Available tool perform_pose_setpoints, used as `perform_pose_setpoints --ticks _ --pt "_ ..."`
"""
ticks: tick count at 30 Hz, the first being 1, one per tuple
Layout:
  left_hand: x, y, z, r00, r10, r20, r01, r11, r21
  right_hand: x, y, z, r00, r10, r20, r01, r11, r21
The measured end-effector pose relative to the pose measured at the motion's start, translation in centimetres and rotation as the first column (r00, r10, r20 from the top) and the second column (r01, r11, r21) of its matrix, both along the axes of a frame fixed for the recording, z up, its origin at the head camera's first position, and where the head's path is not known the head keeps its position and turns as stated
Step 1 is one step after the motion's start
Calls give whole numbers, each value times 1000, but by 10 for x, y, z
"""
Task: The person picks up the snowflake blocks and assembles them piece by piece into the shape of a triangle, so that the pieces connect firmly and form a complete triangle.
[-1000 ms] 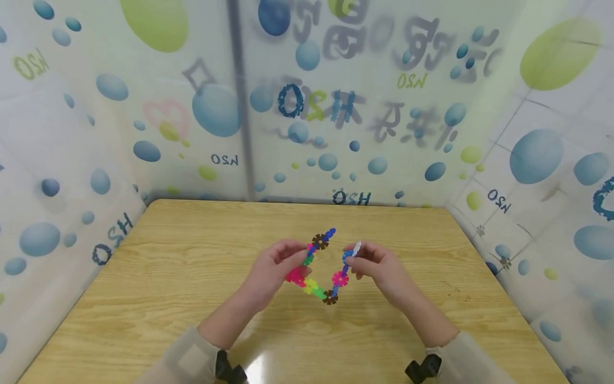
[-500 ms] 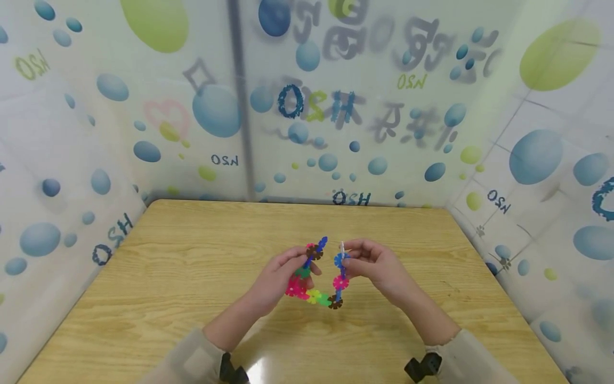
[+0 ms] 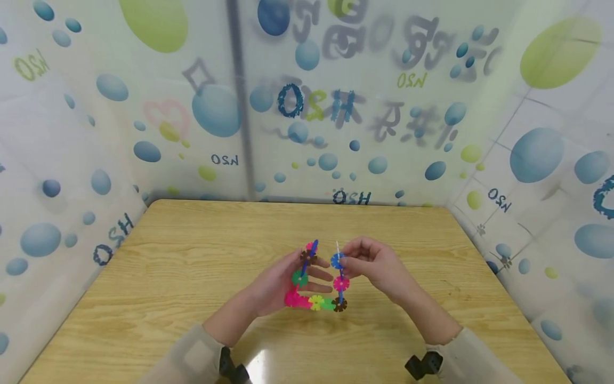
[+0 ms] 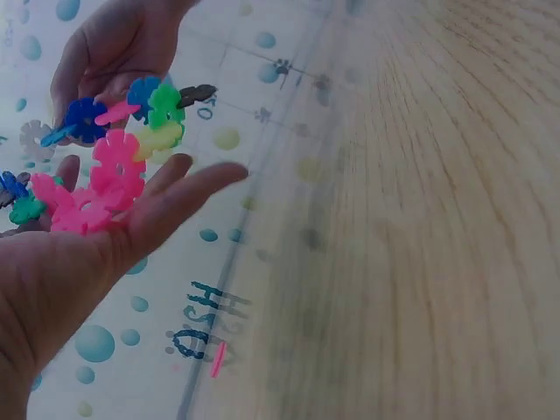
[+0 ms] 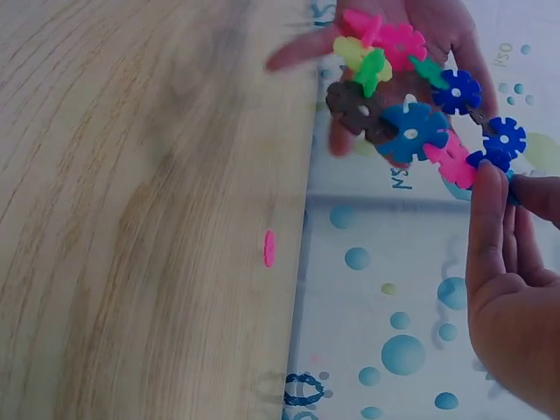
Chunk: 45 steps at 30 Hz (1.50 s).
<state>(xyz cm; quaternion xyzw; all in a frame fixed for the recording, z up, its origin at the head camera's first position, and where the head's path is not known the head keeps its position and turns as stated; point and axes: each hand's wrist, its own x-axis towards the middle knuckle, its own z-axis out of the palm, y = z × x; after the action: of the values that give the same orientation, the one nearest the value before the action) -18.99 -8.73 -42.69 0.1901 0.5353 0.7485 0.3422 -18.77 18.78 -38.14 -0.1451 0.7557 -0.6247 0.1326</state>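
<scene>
A bent chain of notched plastic flower discs in several colours (image 3: 316, 303) hangs in an open loop between the hands. My left hand (image 3: 273, 282) is spread with its fingers out straight, palm toward the chain, and the pink discs (image 4: 118, 166) lie against it. At the right end, my right hand (image 3: 376, 266) pinches a blue disc (image 3: 337, 261) between thumb and fingertips. A white disc (image 4: 37, 140) sticks up edge-on beyond that blue one. The other end, with a brown disc (image 3: 308, 257) and a dark blue disc (image 5: 505, 137), stands up beside the left fingers.
A loose pink disc (image 5: 269, 248) lies on the wood-grain table (image 3: 192, 250), behind the chain. Walls printed with bubbles (image 3: 216, 112) enclose the table's back and sides. Black wrist cameras (image 3: 424, 365) sit at both sleeves.
The left fingers have loosened from the chain and straightened out. The chain's free left end has swung toward the left and lower, while the right hand shifted slightly left, still pinching its end.
</scene>
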Motion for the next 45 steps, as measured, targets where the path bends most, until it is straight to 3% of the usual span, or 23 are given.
perform_pose_setpoints --ticks 6,12,21,27,30,35,40,45 --pt "1 -2 -2 982 -167 91 161 985 62 -1 -3 3 999 39 14 -40 998 46" --pt "1 -4 -5 956 -285 73 271 950 158 0 -5 5 999 27 -29 -23 989 149" --pt "1 -5 -6 946 -321 45 297 915 273 -8 -3 4 999 27 -35 -19 982 189" --pt "0 -14 -11 923 -374 96 329 892 309 -45 -3 -21 1000 -20 -16 24 969 244" --pt "1 -17 -14 910 -398 112 344 879 331 -67 -10 -42 999 15 -48 4 932 363" --pt "0 -18 -14 902 -412 130 353 877 327 -96 -33 -62 991 109 -72 -52 835 548" --pt "-3 -18 -11 901 -415 128 361 880 309 -109 -55 -65 986 143 -89 -53 765 642" --pt "-5 -17 -8 905 -406 126 357 887 291 -114 -66 -68 975 165 -147 -19 724 689"
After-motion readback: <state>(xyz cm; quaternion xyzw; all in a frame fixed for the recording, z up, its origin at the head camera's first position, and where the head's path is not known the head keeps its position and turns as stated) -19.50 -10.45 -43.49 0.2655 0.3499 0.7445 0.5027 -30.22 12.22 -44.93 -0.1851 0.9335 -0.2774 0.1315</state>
